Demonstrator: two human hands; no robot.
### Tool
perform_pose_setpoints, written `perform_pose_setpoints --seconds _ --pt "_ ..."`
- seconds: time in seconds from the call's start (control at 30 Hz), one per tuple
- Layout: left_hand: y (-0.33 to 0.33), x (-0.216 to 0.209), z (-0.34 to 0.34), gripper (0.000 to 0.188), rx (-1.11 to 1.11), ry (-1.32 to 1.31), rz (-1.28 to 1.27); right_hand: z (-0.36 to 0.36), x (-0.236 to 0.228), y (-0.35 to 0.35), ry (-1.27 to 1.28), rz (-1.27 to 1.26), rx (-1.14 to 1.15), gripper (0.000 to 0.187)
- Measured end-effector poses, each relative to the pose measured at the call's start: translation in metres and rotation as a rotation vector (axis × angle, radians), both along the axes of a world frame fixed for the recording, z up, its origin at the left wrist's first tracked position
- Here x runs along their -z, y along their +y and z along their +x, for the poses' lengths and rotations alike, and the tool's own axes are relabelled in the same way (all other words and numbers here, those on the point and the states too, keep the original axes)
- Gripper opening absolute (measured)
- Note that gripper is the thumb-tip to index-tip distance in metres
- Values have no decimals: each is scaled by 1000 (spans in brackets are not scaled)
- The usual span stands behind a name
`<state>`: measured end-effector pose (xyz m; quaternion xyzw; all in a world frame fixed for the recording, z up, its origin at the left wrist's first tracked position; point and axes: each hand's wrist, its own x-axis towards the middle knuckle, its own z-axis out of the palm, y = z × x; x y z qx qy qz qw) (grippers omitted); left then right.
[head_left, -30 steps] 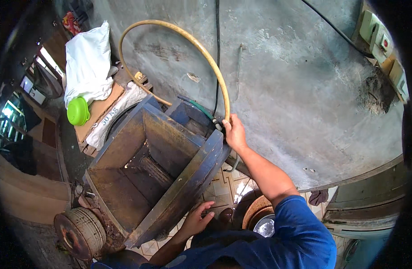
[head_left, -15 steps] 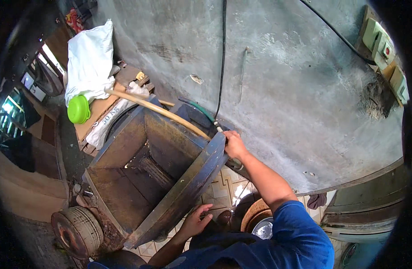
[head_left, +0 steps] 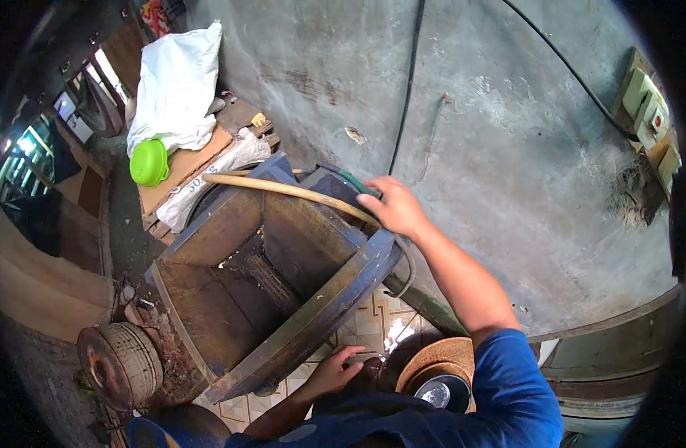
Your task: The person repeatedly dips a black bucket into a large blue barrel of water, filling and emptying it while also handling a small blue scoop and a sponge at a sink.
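My right hand [head_left: 399,207] reaches over the back right corner of a worn metal hopper [head_left: 313,328]. Its thumb and fingers are apart, close above a green hose [head_left: 348,178]; whether they touch it I cannot tell. A long curved beige tube [head_left: 283,190] lies across the hopper's far rim and passes below this hand. Past the corner, a greyish curved length [head_left: 411,265] hangs down. Low on the near side of the hopper, my left hand [head_left: 334,371] is open with fingers spread, and nothing shows in it.
A rusty ribbed wheel [head_left: 119,367] stands at the hopper's near left. Beyond are a white sack [head_left: 178,86] and a green bowl [head_left: 149,163]. The grey wall [head_left: 507,172] carries a black cable [head_left: 408,89]. Below my right arm sits a brown tub [head_left: 432,355] with a metal vessel.
My right hand has shifted from the hopper's corner up and back toward the green hose, and its fingers have spread. The whole view has swung slightly. My left hand stays low beside the hopper.
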<state>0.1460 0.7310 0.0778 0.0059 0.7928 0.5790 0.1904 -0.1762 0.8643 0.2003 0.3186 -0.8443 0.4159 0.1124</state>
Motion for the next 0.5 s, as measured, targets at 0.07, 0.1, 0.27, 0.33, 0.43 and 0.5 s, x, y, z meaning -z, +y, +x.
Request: perform_pose_setpoints --seconds 0.07,0.1,0.27,0.33,0.43,0.5 --pt "1 9 0 41 18 5 26 -4 -17 -38 104 123 -172 42" --pt "0 7 1 42 15 15 14 -3 -19 -59 72 192 -203 42" --pt "-8 6 11 43 -48 2 -7 2 -31 -105 -201 536 -181 43" --pt "-15 7 15 43 -80 -34 -4 -4 -34 -103 -177 507 -105 40" --pt "-19 7 19 42 -94 -63 -32 -28 -22 -80 -133 450 132 38" --pt "-23 8 21 41 -95 -59 -51 -46 -8 -66 -177 429 313 39"
